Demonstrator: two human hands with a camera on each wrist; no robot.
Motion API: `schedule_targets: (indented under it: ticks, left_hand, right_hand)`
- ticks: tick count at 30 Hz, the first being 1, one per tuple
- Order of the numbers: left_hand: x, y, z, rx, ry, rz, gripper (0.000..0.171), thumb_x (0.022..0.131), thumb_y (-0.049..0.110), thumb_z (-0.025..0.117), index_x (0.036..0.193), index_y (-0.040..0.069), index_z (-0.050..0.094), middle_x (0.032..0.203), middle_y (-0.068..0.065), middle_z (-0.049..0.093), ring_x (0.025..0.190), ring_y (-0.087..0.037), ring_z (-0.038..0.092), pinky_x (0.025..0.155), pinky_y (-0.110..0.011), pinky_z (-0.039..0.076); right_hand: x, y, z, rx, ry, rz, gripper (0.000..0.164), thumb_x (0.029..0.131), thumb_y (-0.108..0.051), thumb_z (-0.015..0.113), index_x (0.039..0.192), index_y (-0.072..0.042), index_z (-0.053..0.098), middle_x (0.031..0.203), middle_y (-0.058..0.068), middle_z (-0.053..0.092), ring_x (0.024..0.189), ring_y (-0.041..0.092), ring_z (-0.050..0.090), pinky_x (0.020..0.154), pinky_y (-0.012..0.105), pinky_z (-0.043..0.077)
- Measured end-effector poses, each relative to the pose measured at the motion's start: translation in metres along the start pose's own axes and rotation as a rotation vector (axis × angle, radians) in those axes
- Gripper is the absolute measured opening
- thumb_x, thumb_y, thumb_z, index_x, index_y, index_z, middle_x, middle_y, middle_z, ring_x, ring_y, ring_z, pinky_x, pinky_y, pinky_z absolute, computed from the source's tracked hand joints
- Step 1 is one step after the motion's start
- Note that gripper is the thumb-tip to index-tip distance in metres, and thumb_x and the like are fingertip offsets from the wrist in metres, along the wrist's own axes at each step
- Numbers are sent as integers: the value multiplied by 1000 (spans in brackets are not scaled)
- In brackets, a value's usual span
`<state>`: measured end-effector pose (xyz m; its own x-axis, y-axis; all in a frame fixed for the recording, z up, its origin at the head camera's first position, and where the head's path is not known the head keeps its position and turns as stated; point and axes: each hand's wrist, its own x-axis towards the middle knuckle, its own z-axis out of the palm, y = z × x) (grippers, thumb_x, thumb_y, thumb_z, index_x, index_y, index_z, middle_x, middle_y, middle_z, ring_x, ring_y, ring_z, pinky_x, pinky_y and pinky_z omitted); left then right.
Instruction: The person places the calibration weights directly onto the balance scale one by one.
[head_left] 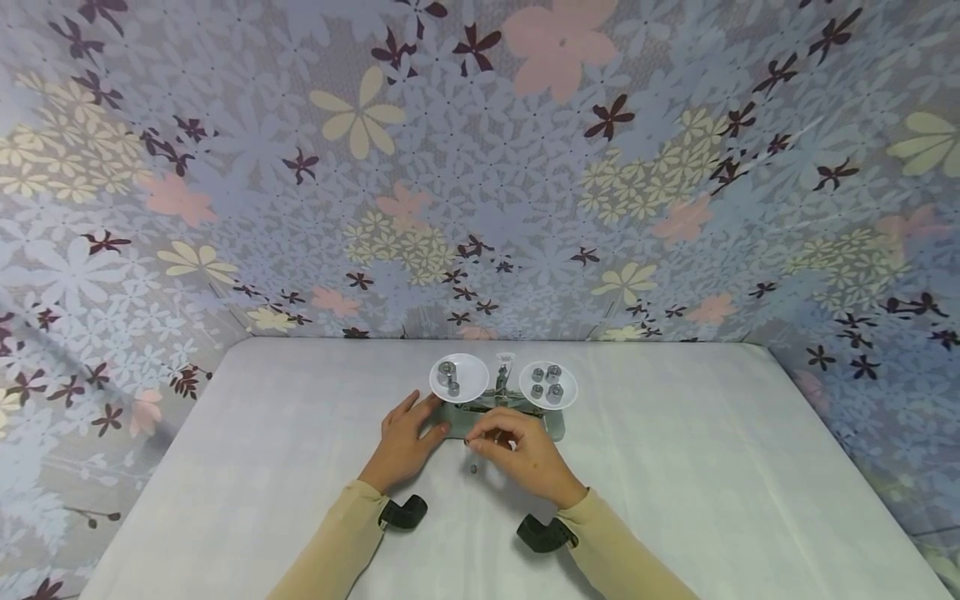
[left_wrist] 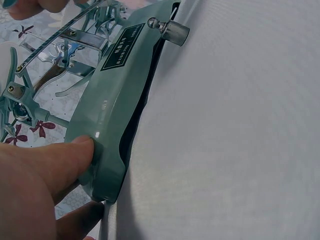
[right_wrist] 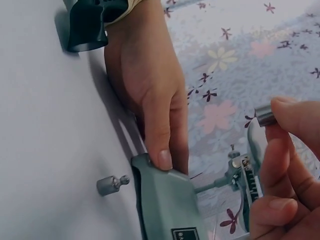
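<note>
A green balance scale (head_left: 555, 427) stands on the table with two white pans. My left hand (head_left: 401, 446) grips the left end of its base (left_wrist: 117, 100), the thumb (left_wrist: 75, 152) on top and other fingers round the far side and end. Before the scale, my right hand (head_left: 528, 458) pinches a small metal cylinder weight (right_wrist: 265, 115) between thumb and fingertips. A knobbed metal weight (head_left: 473, 469) lies on its side on the cloth, close to the base's front edge. Metal weights stand on the left pan (head_left: 472, 375), and several more on the right pan (head_left: 567, 385).
White cloth (head_left: 697, 467) covers the table. Flower-patterned fabric (head_left: 480, 167) rises behind it and along both sides. A dark device (head_left: 405, 512) is strapped at the left wrist and another dark device (head_left: 543, 533) at the right.
</note>
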<state>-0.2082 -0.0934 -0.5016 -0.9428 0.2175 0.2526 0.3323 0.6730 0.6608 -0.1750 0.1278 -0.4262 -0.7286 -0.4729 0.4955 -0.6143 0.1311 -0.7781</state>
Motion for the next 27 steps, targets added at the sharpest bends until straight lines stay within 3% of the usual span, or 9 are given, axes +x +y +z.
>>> schedule_targets:
  ticks: [12, 19, 27]
  left_hand:
    - [0, 2, 0, -5, -12, -28, 49, 100, 26, 60, 144, 3, 54, 148, -17, 52, 145, -45, 29, 114, -67, 17]
    - [0, 2, 0, -5, -11, -22, 50, 100, 26, 61, 145, 4, 53, 148, -16, 52, 145, -45, 29, 115, -66, 17]
    - [0, 0, 1, -6, -11, -27, 52, 100, 25, 61, 146, 4, 51, 149, -14, 51, 147, -43, 27, 116, -64, 16]
  right_hand:
    - [4, -10, 1, -18, 133, -1, 12, 91, 6, 69, 98, -3, 73, 96, 10, 68, 69, 12, 49, 59, 24, 44]
    - [5, 18, 3, -17, 194, 19, 10, 93, -5, 72, 102, -8, 75, 101, 3, 70, 73, 14, 56, 62, 25, 48]
    - [12, 13, 5, -80, 239, 43, 8, 91, -6, 73, 98, -8, 76, 91, 1, 69, 71, 13, 57, 60, 23, 47]
